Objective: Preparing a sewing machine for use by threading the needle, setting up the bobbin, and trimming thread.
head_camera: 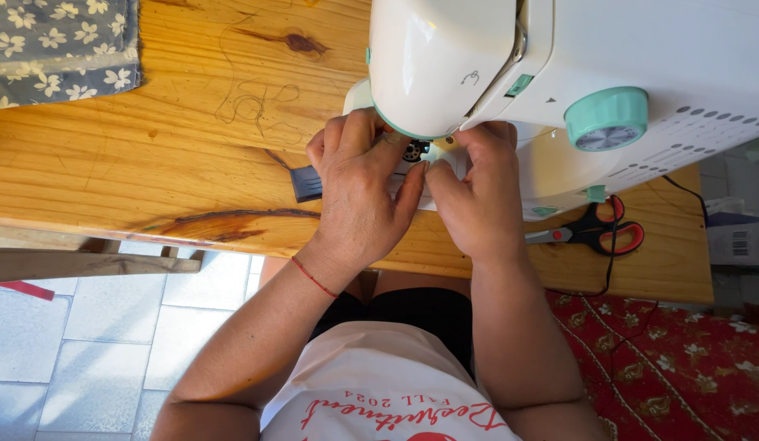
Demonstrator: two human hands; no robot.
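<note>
Glossy white plastic sewing machine [559, 73]; left hand [359, 196] and right hand [473, 200] fingers curled beneath, grip hidden.

Both my hands work under the head of the white sewing machine [575, 73], which stands on the wooden table [110, 163]. My left hand [359, 196] presses down beside the bobbin [413, 151], a red string [314, 278] round its wrist. My right hand [473, 200] lies just beside it, thumbs nearly touching. A dark strip [306, 184] pokes out left of my left hand. Scissors [596, 233] with red handles lie right of the machine. Floral cloth [61, 45] sits at the table's far left corner.
</note>
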